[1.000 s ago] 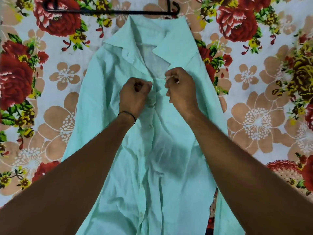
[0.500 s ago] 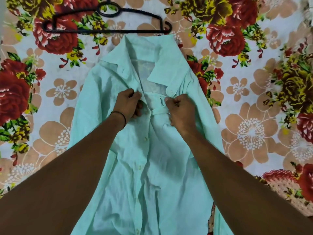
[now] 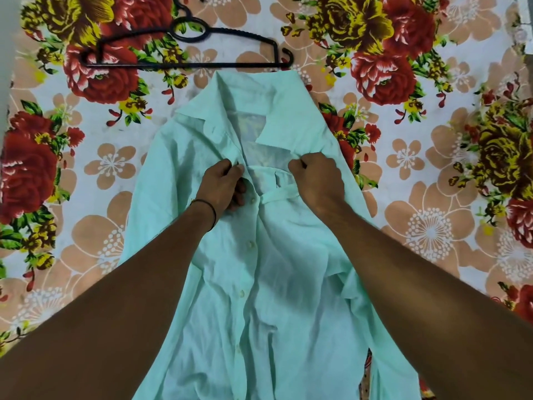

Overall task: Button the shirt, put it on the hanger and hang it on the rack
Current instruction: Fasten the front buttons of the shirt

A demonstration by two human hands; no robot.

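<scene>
Fingers (image 3: 232,168) of the left hand (image 3: 220,187) pinch the button edge and the right hand (image 3: 317,180) pinches the opposite placket. The mint shirt (image 3: 274,284) lies mid-frame on the floral bedsheet (image 3: 432,226). Buttoning step, I'd say — next, draw the edges together. The black hanger (image 3: 184,53) lies upper left.

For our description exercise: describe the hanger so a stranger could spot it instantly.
A mint-green shirt lies on a floral bedsheet. Beyond the shirt's collar lies the hanger. Among red and yellow flowers, it alone is a thin black hooked frame.
</scene>
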